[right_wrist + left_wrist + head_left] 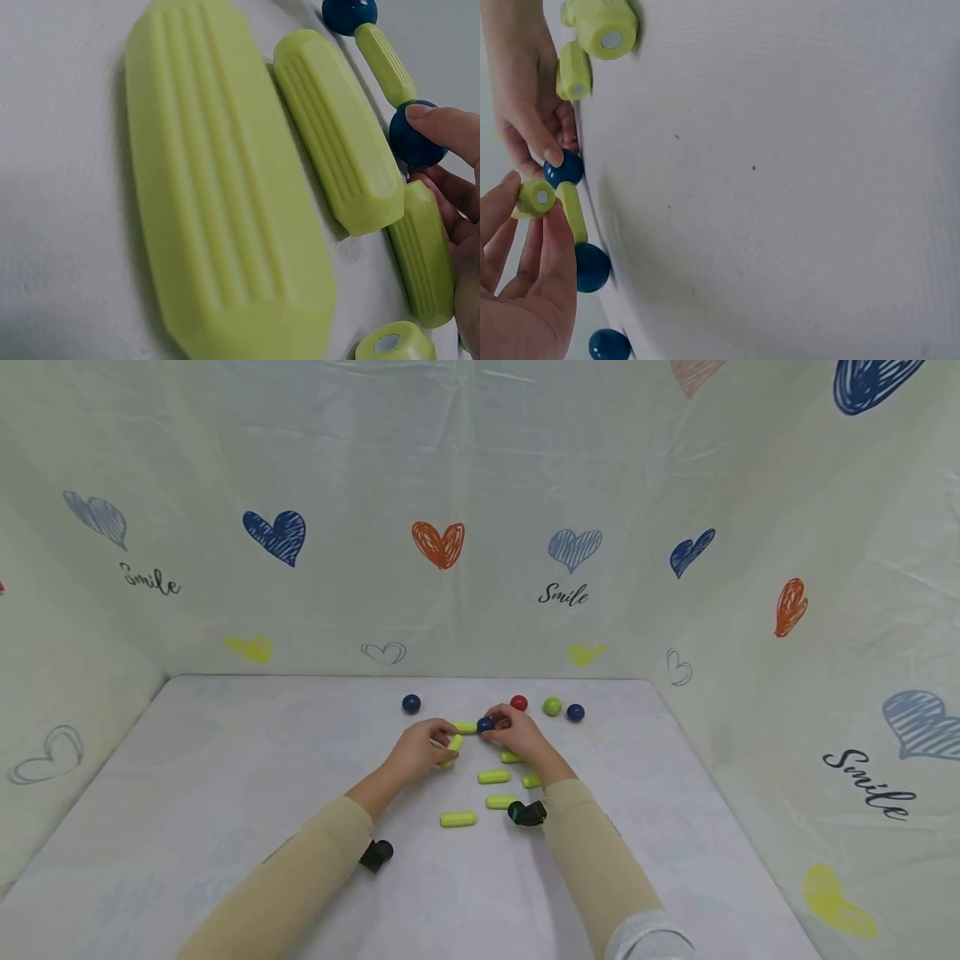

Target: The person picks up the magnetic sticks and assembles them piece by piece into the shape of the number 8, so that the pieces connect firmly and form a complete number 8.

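My left hand (418, 748) pinches a yellow-green magnetic stick (455, 743) between thumb and fingers; its round metal end shows in the left wrist view. Beside it, my right hand (522, 737) holds a blue ball (486, 724) by thumb and fingertips. That ball meets one end of a second yellow-green stick (571, 212), whose other end touches another blue ball (592, 268). In the head view the left hand hides this farther ball. The held stick is close to the joined pieces; whether it touches them I cannot tell.
Several loose yellow-green sticks (493, 777) lie nearer the person, some under the right wrist. Toward the back edge are a red ball (519, 702), a green ball (552, 706) and blue balls (575, 712) on both sides. A heart-printed cloth (510, 635) surrounds the table (247, 760).
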A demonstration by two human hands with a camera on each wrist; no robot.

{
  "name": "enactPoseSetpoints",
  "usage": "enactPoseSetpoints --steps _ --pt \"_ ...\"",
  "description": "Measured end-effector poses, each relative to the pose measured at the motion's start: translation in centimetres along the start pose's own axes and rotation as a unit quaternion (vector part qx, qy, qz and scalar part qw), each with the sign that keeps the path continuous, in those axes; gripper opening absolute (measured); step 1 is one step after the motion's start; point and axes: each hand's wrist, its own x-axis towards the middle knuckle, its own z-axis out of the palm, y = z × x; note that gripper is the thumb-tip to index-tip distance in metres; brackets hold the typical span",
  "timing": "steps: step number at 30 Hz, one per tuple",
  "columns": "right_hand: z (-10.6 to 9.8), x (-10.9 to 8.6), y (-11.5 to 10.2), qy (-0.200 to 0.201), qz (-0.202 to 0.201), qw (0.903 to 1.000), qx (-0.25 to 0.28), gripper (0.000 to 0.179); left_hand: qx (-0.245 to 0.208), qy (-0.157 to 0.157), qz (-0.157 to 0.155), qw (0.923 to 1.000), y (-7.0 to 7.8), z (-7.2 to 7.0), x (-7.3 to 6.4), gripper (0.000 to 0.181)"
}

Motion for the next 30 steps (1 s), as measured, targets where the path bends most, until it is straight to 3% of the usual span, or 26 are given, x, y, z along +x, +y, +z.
enactPoseSetpoints --steps 11,20,30 --pt "0.0 0.4 0.1 0.001 -0.005 0.9999 -0.01 0.034 -0.057 0.023 -0.048 0.997 -0.4 -0.9 0.2 0.04" --pt "0.0 0.3 0.2 0.007 -0.013 0.9998 -0.016 0.033 -0.148 0.048 -0.089 0.9838 -1.2 -1.4 0.0 0.04" --pt "0.1 0.3 0.3 0.004 -0.011 0.9998 -0.016 0.033 -0.165 0.072 -0.096 0.9789 -2.3 -1.5 0.1 0.042"
